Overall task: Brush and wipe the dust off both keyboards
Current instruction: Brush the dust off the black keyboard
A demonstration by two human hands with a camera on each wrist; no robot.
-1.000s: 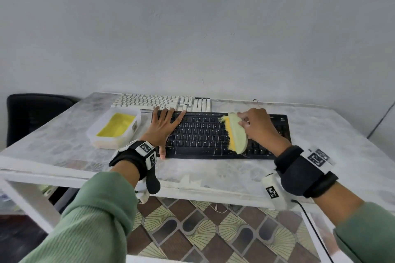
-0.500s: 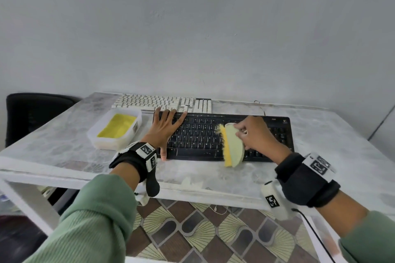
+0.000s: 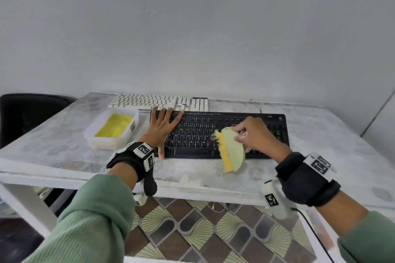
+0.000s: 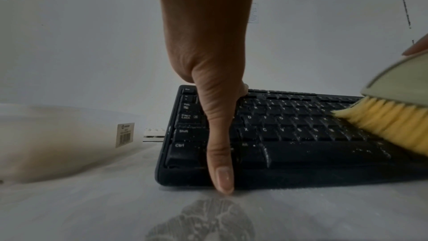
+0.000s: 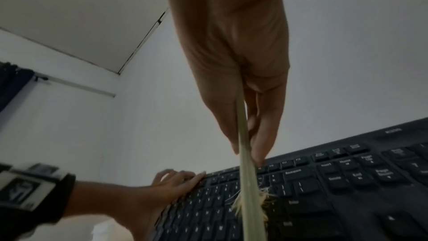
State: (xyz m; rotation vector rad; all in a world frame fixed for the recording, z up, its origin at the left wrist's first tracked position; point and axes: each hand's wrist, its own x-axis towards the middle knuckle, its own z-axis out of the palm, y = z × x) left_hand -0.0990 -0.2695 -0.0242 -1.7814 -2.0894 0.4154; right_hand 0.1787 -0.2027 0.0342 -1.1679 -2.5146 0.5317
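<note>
Sweeping nearward, the brush [image 3: 232, 151] is now overhanging the near edge of the black keyboard [image 3: 192, 134], whereas a second ago it was sitting wholly over the middle keys, farther from the person; its yellow bristles are facing left and its lower end is reaching over the bare table [image 3: 64, 151]. Meanwhile the right hand [image 3: 255, 134] is pinching the brush's pale green back between thumb and fingers (the right wrist view is showing the thin edge clamped between the fingertips [image 5: 259, 155]). At the keyboard's left end, the left hand [image 3: 160, 130] is staying where it was, lying flat with fingers spread and straight, its thumb reaching down past the near edge to the table, so it is holding nothing and only steadying the board.

Judging by this, one stroke across the black keyboard's middle is finishing, pulling dust off toward the table's near side; white specks are still showing on the keys in the left wrist view, so brushing here is probably not done. Behind it, the white keyboard [image 3: 158, 101] is lying at the far edge, just beyond the black one, untouched by either hand. To the left, a clear tub [image 3: 128, 132] is holding something yellow, possibly the wiping cloth, and wiping is still waiting
</note>
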